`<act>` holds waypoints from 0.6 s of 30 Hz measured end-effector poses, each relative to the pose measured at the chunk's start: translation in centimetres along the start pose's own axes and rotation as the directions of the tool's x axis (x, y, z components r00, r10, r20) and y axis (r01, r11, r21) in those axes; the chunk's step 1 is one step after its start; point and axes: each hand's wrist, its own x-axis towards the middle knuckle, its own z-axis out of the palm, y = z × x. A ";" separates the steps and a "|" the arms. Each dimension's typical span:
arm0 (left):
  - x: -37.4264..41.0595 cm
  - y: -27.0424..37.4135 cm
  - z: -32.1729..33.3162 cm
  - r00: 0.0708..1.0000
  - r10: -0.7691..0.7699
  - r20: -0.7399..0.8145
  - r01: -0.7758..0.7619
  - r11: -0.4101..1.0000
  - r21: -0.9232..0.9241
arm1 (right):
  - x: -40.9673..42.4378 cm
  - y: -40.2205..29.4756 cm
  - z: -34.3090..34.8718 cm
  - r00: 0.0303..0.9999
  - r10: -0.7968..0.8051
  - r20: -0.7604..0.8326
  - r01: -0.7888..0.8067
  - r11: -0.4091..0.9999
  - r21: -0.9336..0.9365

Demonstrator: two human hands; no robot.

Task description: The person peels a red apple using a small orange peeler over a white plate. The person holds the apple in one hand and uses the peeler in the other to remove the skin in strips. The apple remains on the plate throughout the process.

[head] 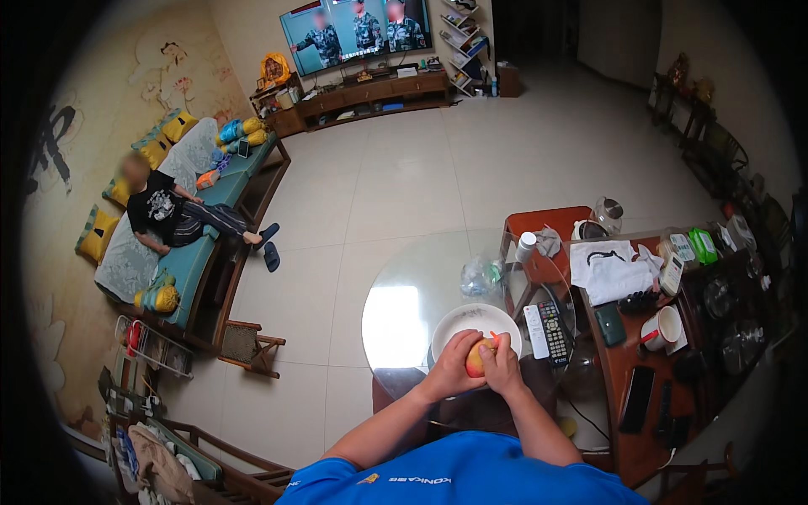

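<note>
A yellow and red round fruit [476, 363] is held over a white bowl [454, 319] on a round glass table. My left hand [453, 365] grips the fruit from the left side. My right hand [502, 363] is on its right side, with an orange-red tool [494, 335] showing between the fingers; it looks like a peeler or small knife, but its blade cannot be made out. Both hands are close together above the bowl's near part.
Right of the bowl lie a white remote control [536, 332] and a black one [554, 333]. A clear plastic bag [478, 278] and a white bottle [525, 247] stand beyond. A mug [661, 329] is on the wooden table at right. A person [165, 205] sits on the sofa.
</note>
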 end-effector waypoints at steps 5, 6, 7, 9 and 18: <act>-0.7 -0.7 1.0 0.996 0.042 -0.079 -0.039 0.998 0.042 | -0.1 -1.0 -0.1 0.998 0.054 0.010 -0.054 0.998 0.024; -0.9 -1.0 1.4 0.993 0.045 -0.110 -0.041 0.998 0.041 | 0.1 -0.9 0.0 0.998 0.057 0.007 -0.058 0.998 0.025; -1.0 -1.3 1.6 0.992 0.036 -0.123 -0.032 0.999 0.038 | 0.2 -0.8 0.2 0.998 0.061 0.004 -0.061 0.998 0.026; -1.1 -1.5 1.8 0.989 0.017 -0.150 -0.013 0.999 0.029 | 0.3 0.3 0.8 0.995 0.099 -0.014 -0.098 0.994 0.049; -1.6 -3.2 2.0 0.985 -0.020 -0.172 0.038 0.994 0.101 | 1.3 2.0 2.3 0.987 0.163 -0.003 -0.162 0.982 0.094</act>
